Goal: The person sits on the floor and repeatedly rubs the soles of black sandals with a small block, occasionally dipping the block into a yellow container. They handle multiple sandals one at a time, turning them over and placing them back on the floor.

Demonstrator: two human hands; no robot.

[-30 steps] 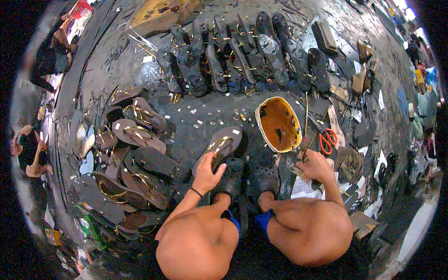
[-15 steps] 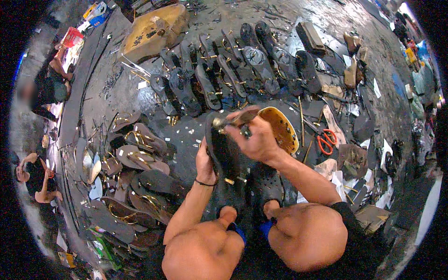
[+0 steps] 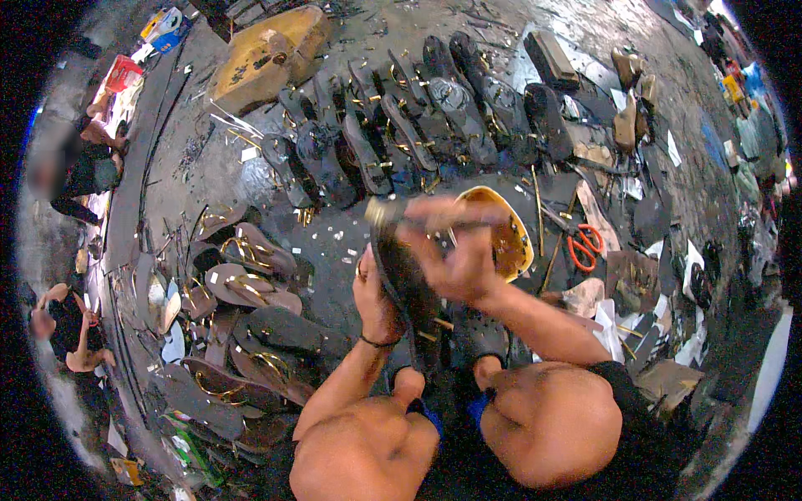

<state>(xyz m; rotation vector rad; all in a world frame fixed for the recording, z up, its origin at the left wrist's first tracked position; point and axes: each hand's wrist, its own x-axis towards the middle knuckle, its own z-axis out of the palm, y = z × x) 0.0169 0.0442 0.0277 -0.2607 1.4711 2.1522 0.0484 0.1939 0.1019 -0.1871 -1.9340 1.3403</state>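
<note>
Right hand (image 3: pixel 464 264) had swung from beside the pot (image 3: pixel 527 252) to the sandal (image 3: pixel 408 284), gripping a blurred tool (image 3: pixel 383 210), apparently brushing; left hand (image 3: pixel 373 301) clasped the sandal, steadiness seemingly needed next.

Held sandal (image 3: pixel 407 284): black. Wristband (image 3: pixel 380 342): black. Tub (image 3: pixel 527 242): amber-brown inside, with yellow rim. Scissors (image 3: pixel 583 243): orange handles. Slab (image 3: pixel 246 79): mustard yellow. Left-hand sandals (image 3: pixel 238 284): brown-grey with gold straps.
</note>
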